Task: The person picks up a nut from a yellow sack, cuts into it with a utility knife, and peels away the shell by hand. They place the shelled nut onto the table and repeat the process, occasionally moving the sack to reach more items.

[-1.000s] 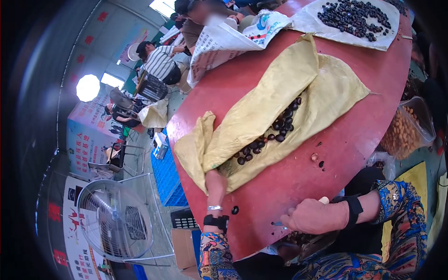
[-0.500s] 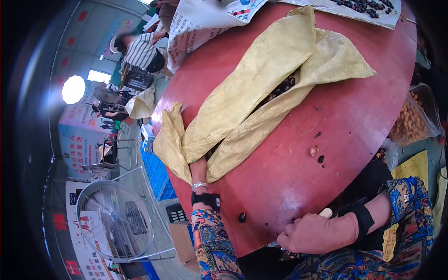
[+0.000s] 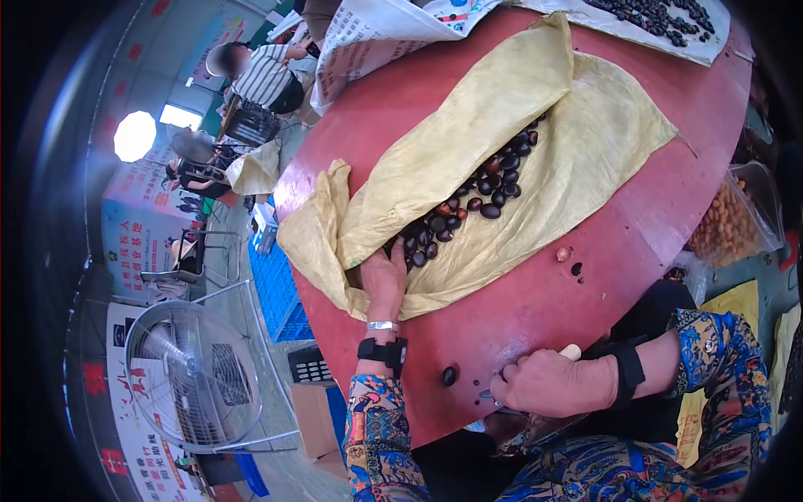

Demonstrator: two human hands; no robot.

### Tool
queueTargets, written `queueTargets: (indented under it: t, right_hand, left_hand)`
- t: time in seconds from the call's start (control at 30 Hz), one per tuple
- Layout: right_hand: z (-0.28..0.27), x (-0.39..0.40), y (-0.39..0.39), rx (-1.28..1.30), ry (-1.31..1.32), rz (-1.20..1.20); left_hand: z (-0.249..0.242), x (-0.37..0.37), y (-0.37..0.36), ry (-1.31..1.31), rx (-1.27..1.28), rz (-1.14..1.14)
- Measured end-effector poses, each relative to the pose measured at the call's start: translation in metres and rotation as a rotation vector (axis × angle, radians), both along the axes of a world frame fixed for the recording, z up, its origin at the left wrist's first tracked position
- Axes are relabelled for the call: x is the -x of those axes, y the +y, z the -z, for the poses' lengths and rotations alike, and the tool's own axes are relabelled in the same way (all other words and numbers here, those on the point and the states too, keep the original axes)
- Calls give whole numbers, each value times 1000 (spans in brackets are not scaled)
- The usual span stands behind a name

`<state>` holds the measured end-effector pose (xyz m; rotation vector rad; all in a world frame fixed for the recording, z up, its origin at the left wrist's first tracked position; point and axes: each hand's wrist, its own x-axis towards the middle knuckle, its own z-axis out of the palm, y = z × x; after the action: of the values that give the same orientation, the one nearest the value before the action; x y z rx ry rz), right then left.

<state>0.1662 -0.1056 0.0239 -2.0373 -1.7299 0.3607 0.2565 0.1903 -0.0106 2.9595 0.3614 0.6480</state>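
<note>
My left hand [image 3: 386,280] reaches into a yellowish cloth sack [image 3: 552,201] on the red table. One finger is stretched out against glossy dark brown nuts [image 3: 493,188] that lie in the gap between the folds; the other fingers are partly hidden by the upper fold. Near the table's front edge, my right hand [image 3: 548,385] is closed around a tool with a pale, rounded handle [image 3: 571,351]. The tool's working end is mostly hidden, with a greyish tip showing beside the fist. A single dark nut [image 3: 449,376] sits on the table between my hands.
The round red table [image 3: 619,276] holds a few shell bits. Printed white sacking [image 3: 368,46] and a sheet with dark pieces [image 3: 661,21] are at the far side. A bag of brown nuts [image 3: 736,217] stands right. Left are a fan [image 3: 192,376], a blue crate [image 3: 276,289] and people.
The sack's near fold has been spread toward me, exposing many more nuts. My left hand has moved up and right to the nuts. My right hand keeps its hold and has shifted slightly.
</note>
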Motion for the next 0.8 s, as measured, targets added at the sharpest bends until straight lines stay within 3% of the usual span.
queueTargets:
  t: [0.07, 0.23, 0.33, 0.4, 0.47, 0.53, 0.57, 0.6, 0.67, 0.8]
  right_hand:
    - [1, -1, 3, 11, 0, -8]
    - [3, -1, 9, 47, -16, -22]
    - [8, -1, 9, 47, -32, -31]
    - [12, 0, 10, 46, -29, -26]
    - [12, 2, 10, 42, -23, -27]
    - [11, 2, 9, -37, 3, 21]
    - [12, 2, 9, -37, 3, 22]
    - [14, 0, 10, -18, 22, 24]
    - [12, -3, 8, 5, 45, 17]
    - [3, -11, 9, -29, 34, 54]
  left_hand:
    - [-6, 2, -2, 11, 204, 82]
    - [-9, -4, 5, -45, 163, 129]
    - [-16, -5, -1, -214, 75, 189]
    - [-34, 0, -17, -194, 325, 215]
    - [-45, 10, -28, -277, 269, 324]
    - [-63, 28, -47, 37, 932, 136]
    - [-78, 43, -63, 57, 1108, 169]
    - [-86, 58, -70, 57, 1108, 169]
    - [-93, 91, -79, 161, 1477, 72]
    - [-87, 154, -78, 127, 1517, -30]
